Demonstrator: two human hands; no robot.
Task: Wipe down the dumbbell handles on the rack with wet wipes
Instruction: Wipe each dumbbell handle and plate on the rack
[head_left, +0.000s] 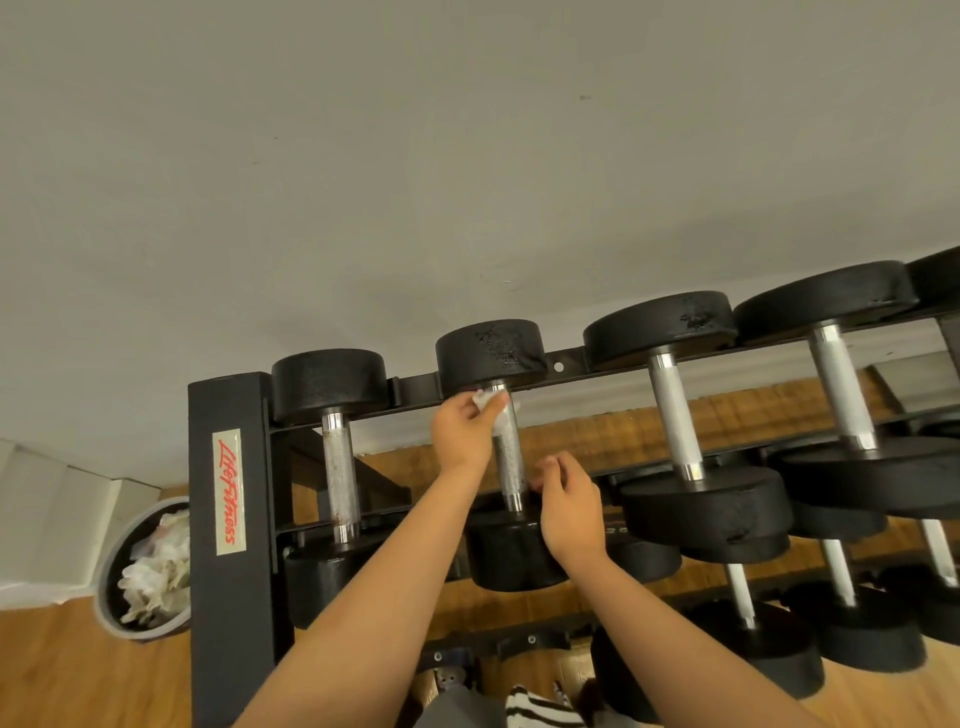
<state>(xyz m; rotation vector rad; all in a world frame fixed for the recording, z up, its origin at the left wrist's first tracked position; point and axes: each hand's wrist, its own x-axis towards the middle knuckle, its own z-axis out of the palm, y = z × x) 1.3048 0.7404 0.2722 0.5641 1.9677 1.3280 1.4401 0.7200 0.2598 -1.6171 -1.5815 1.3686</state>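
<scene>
A black dumbbell rack (228, 467) holds several black dumbbells with metal handles on its top shelf. My left hand (462, 428) pinches a white wet wipe (491, 405) against the upper end of the second dumbbell's knurled handle (508, 467). My right hand (569, 501) hovers with loosely curled fingers beside the lower end of that handle and holds nothing. The leftmost handle (340, 470) shows brown rust marks. Two paler handles (675, 415) (841, 387) lie further right.
A grey bin (111, 587) full of crumpled white wipes stands on the wooden floor left of the rack. More dumbbells (748, 623) sit on a lower shelf at right. A plain grey wall fills the upper half of the view.
</scene>
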